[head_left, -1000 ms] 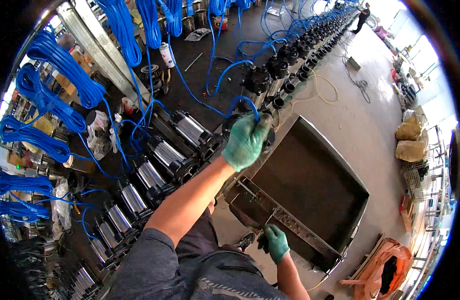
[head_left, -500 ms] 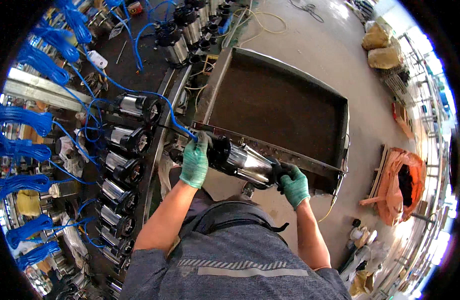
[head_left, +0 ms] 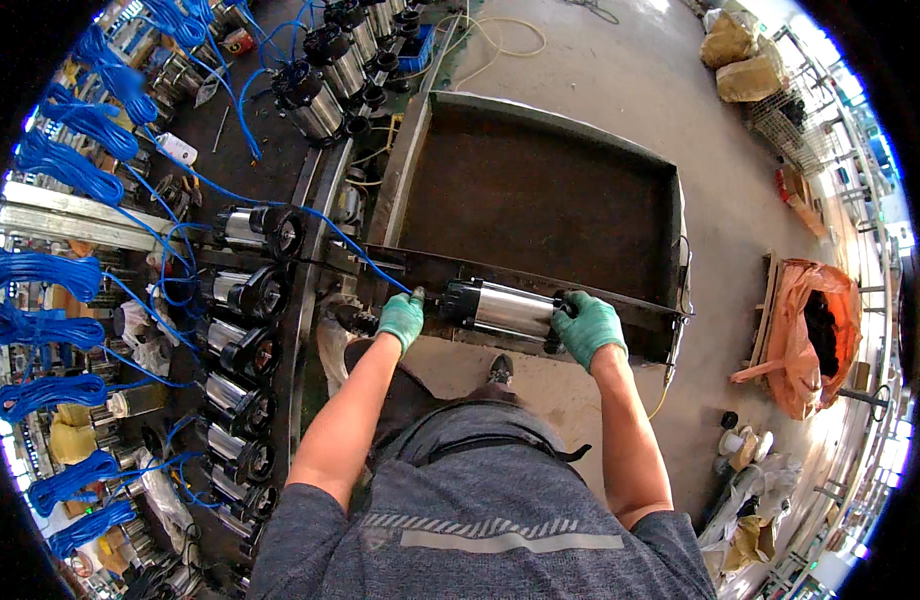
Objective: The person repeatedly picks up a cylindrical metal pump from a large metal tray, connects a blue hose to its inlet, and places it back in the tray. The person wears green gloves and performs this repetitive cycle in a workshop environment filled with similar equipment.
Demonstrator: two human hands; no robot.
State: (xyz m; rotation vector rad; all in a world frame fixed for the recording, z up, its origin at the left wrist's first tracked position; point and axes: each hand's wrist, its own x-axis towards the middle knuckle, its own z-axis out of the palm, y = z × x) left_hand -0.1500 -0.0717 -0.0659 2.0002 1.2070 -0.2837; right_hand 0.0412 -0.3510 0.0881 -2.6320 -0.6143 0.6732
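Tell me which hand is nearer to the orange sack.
Right. The right hand grips the silver cylinder, left of the orange sack and apart from it; the left hand, pinching the blue cable, is farther left.

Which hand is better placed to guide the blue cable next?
Probably the left hand: it pinches the blue cable, while the right hand grips the far end of the steel cylinder.

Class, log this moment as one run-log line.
left hand: pinching blue cable | right hand: gripping silver cylinder by its right end | gloves: green, both hands | beyond: dark metal tray
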